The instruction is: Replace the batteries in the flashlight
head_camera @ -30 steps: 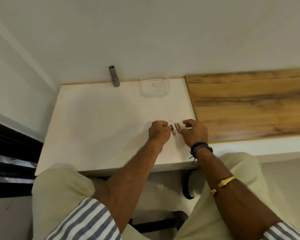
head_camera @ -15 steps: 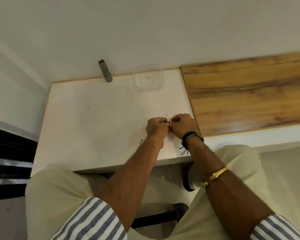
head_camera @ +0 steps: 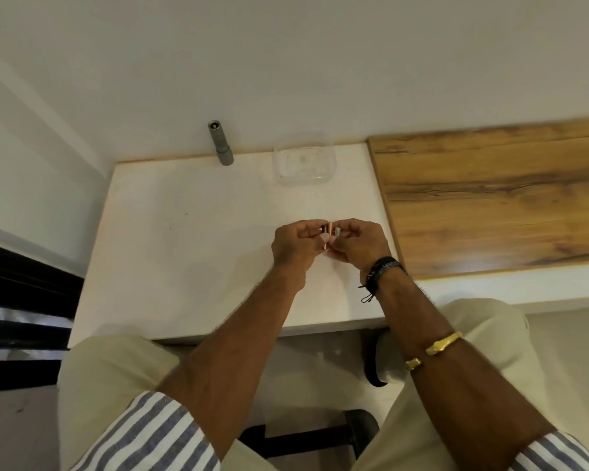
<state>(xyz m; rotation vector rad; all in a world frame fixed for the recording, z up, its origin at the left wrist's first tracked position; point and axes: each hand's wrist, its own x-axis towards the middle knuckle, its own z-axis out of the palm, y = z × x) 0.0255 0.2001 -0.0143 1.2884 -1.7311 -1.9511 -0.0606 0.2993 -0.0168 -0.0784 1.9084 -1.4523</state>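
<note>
A grey flashlight [head_camera: 220, 143] stands upright at the back of the white table [head_camera: 191, 253], against the wall, its top end open. My left hand [head_camera: 295, 246] and my right hand [head_camera: 357, 244] meet above the table's right part. Between their fingertips they hold small copper-and-black batteries [head_camera: 327, 234] side by side. My left hand grips the copper-topped one; my right hand pinches one with a silvery end. How many batteries are held is hidden by the fingers.
A clear plastic container [head_camera: 304, 162] sits at the back of the table, right of the flashlight. A wooden countertop [head_camera: 490, 198] adjoins the table on the right. My knees are under the near edge.
The batteries lay on the table between my hands a second ago. Both hands closed on them and lifted them slightly off the surface, fingers now pressed together.
</note>
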